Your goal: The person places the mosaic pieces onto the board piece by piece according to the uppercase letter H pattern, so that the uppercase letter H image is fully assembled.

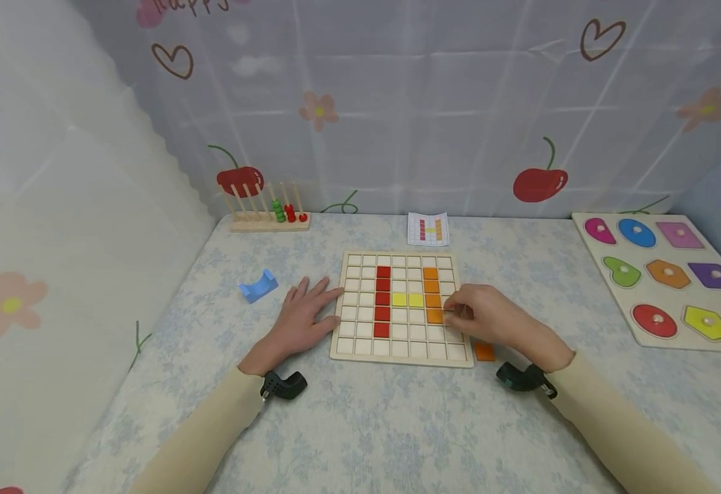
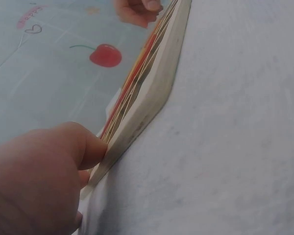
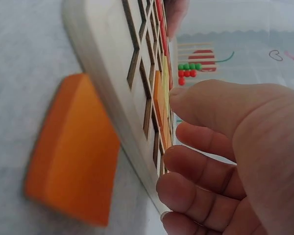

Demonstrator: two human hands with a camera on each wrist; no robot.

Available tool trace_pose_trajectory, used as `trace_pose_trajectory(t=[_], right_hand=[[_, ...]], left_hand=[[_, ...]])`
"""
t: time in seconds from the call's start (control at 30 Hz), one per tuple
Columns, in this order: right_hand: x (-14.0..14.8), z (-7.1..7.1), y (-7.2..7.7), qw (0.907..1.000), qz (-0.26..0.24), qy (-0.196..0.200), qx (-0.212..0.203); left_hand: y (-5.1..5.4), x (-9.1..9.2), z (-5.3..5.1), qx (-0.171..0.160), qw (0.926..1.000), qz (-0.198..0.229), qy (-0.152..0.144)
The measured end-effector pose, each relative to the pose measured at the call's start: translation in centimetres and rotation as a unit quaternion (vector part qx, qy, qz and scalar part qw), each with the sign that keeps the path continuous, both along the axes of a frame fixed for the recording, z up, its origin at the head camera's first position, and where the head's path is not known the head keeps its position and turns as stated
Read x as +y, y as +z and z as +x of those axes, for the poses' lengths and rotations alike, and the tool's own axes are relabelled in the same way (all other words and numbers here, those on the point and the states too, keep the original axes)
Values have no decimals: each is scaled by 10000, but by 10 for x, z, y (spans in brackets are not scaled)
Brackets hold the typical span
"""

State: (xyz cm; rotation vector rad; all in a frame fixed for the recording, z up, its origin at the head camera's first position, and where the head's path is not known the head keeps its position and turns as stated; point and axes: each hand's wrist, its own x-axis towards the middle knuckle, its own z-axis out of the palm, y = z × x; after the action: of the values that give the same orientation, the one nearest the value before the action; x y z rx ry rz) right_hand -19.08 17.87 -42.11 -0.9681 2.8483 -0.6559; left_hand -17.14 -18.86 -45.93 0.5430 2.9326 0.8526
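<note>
A wooden grid board (image 1: 401, 361) lies flat on the table. A column of several red tiles (image 1: 382, 299), two yellow tiles (image 1: 407, 300) and a column of orange tiles (image 1: 432, 287) sit in its cells. With fingers spread, my left hand (image 1: 301, 319) touches the board's left edge; the left wrist view shows the thumb (image 2: 90, 149) against its side. My right hand (image 1: 490, 315) is over the right edge, fingers loosely bent beside the orange column, and no tile shows between them. One loose orange tile (image 3: 81, 152) rests on the table beside the board, below that hand.
A pattern card (image 1: 428, 229) lies behind the board. At the back left stands a peg rack (image 1: 270, 225) with green and red beads. A blue curved piece (image 1: 258, 286) is left of the board, and a shape puzzle board (image 1: 638, 274) lies far right.
</note>
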Motion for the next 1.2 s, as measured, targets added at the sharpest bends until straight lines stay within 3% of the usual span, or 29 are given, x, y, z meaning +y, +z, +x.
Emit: trace_pose_trajectory(t=[0.27, 0.7, 1.2], right_hand=[[18, 12, -1, 9998, 87, -89, -171], [39, 35, -5, 9997, 204, -124, -38], [44, 41, -4, 9998, 181, -40, -104]], left_hand=[[0, -2, 0, 82, 10000, -41, -6], [-1, -4, 0, 20, 10000, 21, 31], [0, -1, -2, -38, 10000, -13, -19]])
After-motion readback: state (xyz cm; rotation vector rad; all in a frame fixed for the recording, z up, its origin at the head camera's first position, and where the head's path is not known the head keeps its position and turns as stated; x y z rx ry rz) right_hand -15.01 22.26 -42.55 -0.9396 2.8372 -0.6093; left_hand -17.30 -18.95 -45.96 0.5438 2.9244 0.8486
